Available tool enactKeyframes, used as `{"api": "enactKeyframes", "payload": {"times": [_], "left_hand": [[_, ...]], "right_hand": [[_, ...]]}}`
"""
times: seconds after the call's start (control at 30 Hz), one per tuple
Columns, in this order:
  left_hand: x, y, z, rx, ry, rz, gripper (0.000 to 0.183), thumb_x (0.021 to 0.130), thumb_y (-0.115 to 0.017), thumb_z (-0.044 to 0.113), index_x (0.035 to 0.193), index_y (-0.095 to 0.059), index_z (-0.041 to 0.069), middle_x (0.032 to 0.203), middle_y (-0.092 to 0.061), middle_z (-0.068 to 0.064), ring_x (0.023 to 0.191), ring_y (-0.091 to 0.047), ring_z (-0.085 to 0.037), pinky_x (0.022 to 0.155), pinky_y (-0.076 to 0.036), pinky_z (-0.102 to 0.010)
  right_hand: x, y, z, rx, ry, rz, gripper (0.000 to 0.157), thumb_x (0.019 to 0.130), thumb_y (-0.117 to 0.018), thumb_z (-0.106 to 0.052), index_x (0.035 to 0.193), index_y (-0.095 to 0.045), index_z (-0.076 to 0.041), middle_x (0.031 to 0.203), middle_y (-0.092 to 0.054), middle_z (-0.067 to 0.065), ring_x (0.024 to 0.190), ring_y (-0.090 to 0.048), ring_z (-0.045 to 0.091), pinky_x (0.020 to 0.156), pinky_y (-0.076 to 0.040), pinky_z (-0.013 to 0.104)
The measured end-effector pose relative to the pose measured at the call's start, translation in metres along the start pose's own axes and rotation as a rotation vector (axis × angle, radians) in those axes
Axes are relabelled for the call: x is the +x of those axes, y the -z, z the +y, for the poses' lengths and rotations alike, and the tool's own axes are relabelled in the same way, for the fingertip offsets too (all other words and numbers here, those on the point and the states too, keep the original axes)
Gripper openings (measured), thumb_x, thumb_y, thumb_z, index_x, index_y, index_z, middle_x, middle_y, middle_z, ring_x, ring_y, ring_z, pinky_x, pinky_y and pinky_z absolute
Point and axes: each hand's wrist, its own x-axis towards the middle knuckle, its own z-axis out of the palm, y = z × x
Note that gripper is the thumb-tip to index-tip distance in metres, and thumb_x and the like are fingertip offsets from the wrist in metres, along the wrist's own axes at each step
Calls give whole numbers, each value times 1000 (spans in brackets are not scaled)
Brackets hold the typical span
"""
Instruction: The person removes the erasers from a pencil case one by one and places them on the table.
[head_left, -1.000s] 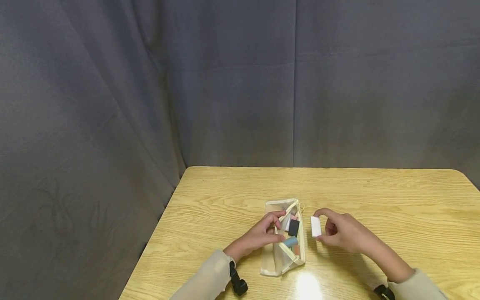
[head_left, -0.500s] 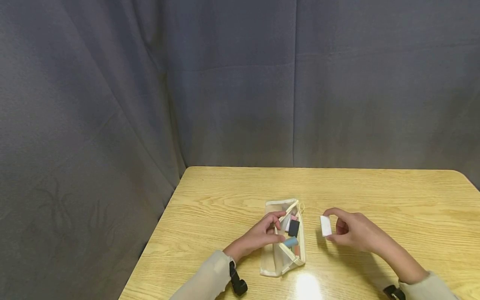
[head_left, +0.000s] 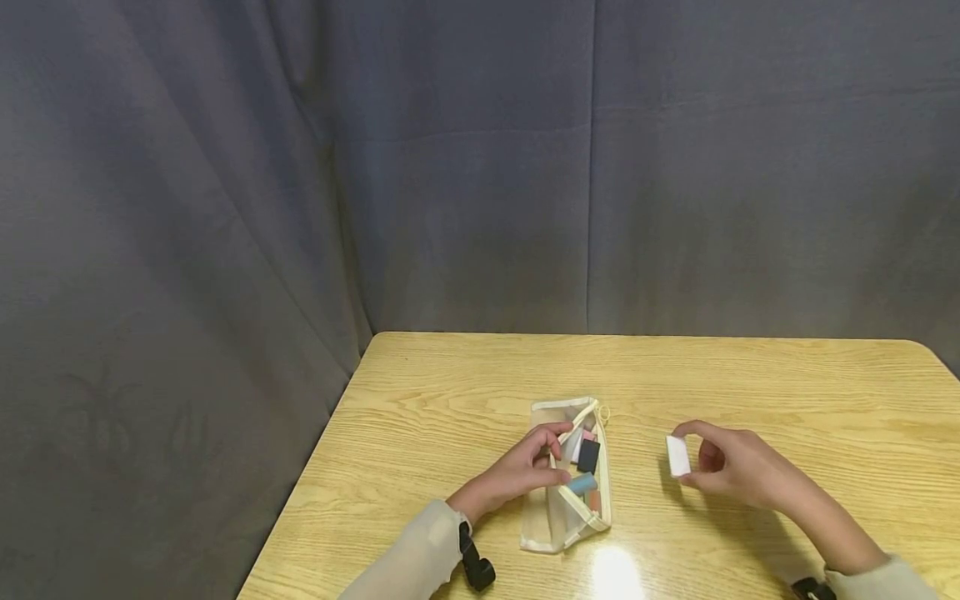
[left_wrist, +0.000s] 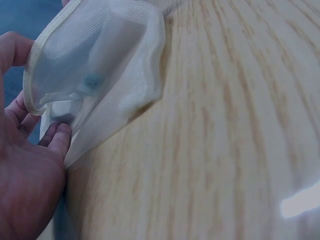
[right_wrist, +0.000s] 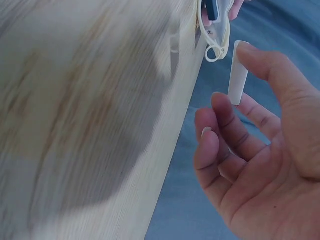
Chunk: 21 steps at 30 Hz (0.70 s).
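Note:
A cream mesh zip pouch point(head_left: 537, 527) lies on the table with its mouth held wide. My left hand point(head_left: 516, 473) grips the pouch's near edge, fingers and thumb spread along the opening; the left wrist view shows the mesh side point(left_wrist: 120, 55) bulging from those fingers. Inside the pouch are a black block point(head_left: 588, 457), a blue roll-shaped piece point(head_left: 582, 484), and pink, white and orange pieces partly hidden. To the right, my right hand point(head_left: 742, 468) pinches a white eraser-like block point(head_left: 678, 456) by its two ends between thumb and fingertips, raised over the table.
The wooden table point(head_left: 787, 375) runs out to both sides, its far edge against a dark grey curtain point(head_left: 465, 183). A zip-pull ring point(head_left: 604, 414) sticks out at the pouch's far right corner. Light glares off the table point(head_left: 617, 575) near the front.
My right hand has moved steadily right, away from the pouch, carrying the white block. My left hand and the pouch have stayed in place.

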Motion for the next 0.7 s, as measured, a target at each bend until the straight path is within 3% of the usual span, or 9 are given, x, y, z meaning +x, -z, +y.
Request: {"api": "enactKeyframes", "payload": {"times": [0.1,0.2,0.27,0.33,0.43,0.5,0.6,0.7], "left_hand": [[0,0,0,4,4,-1,27,94,-69,10,104,-46,0,162,-33,3,115,-50,-10,89,-40,-23],[-1,0,0,5,5,-2,26,95,-68,11,103,-45,1,163,-32,3,148,-29,-20,103,-37,-29],[0,0,0,3,5,-2,26,95,-67,11,104,-45,2,163,-32,3,149,-28,-20,104,-37,-30],[0,0,0,2,1,3,26,94,-68,11,104,-45,1,163,-33,3,142,-35,-15,99,-39,-27],[0,0,-1,-3,-3,4,27,93,-69,10,104,-46,0,162,-33,4,104,-50,-6,83,-41,-21],[0,1,-2,-6,-7,3,28,92,-69,10,104,-47,0,162,-33,4,80,-42,-8,74,-39,-21],[-1,1,-3,-2,-7,-1,27,93,-69,10,104,-46,1,162,-33,4,90,-47,-6,79,-40,-21],[-1,1,-3,7,-2,3,26,94,-68,11,103,-45,3,162,-34,4,126,-44,-9,94,-39,-25]], "right_hand": [[-4,3,5,-4,21,17,52,81,-86,-22,124,-60,-10,75,-54,-17,66,-47,-4,58,-44,22],[-7,5,11,-21,28,28,52,79,-87,-21,123,-61,-10,76,-54,-17,67,-47,-5,58,-45,22],[-8,7,16,-34,17,22,52,79,-87,-22,123,-61,-11,76,-54,-17,68,-48,-5,59,-45,22],[-10,9,20,-40,0,10,52,79,-87,-24,123,-61,-12,76,-54,-17,68,-48,-5,60,-45,22],[-12,12,25,-27,-26,-18,52,81,-86,-26,124,-61,-12,77,-55,-16,69,-48,-4,61,-46,22],[-14,13,28,-18,-32,-32,52,81,-85,-27,124,-60,-11,77,-55,-16,69,-48,-3,61,-46,22],[-17,15,34,-14,-29,-34,52,82,-85,-27,124,-60,-11,78,-55,-16,69,-48,-4,60,-45,22],[-19,17,40,2,-24,-44,51,83,-84,-25,125,-60,-9,78,-55,-16,69,-48,-4,60,-45,22]]}}
